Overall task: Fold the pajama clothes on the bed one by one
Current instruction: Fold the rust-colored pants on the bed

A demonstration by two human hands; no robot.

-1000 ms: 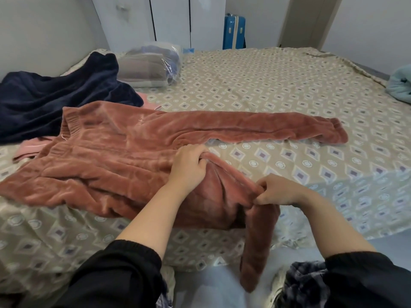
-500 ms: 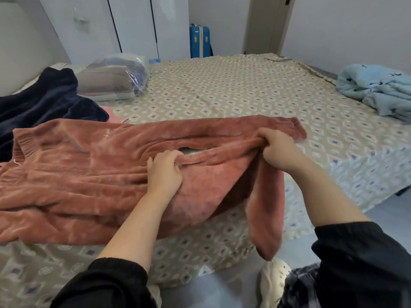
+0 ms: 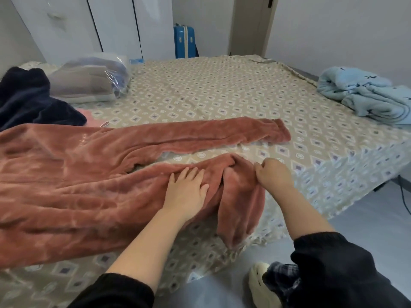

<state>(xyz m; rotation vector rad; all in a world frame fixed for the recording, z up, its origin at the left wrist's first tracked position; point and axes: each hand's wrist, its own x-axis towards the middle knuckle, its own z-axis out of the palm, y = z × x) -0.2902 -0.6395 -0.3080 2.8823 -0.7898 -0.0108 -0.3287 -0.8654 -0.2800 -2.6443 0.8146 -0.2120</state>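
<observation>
Rust-pink fleece pajama pants [image 3: 73, 174] lie across the near side of the bed [image 3: 218, 90], waistband to the left. The far leg stretches flat to the right. The near leg is bunched, and its cuff end hangs over the bed's front edge. My left hand [image 3: 186, 192] presses flat on the near leg with straight fingers. Just to its right, my right hand [image 3: 272, 173] has curled fingers pinching a fold of that same leg.
A dark navy fleece garment [image 3: 29, 101] and a bit of pink cloth [image 3: 86, 115] lie at the left. A clear plastic bag of folded clothes [image 3: 91, 82] sits behind them. Light blue pajamas [image 3: 367, 96] are heaped at the right edge. A blue suitcase [image 3: 184, 42] stands beyond the bed.
My right hand brought the near leg down from beside the far cuff onto the bed. My left hand let go of the fabric and now lies flat on it.
</observation>
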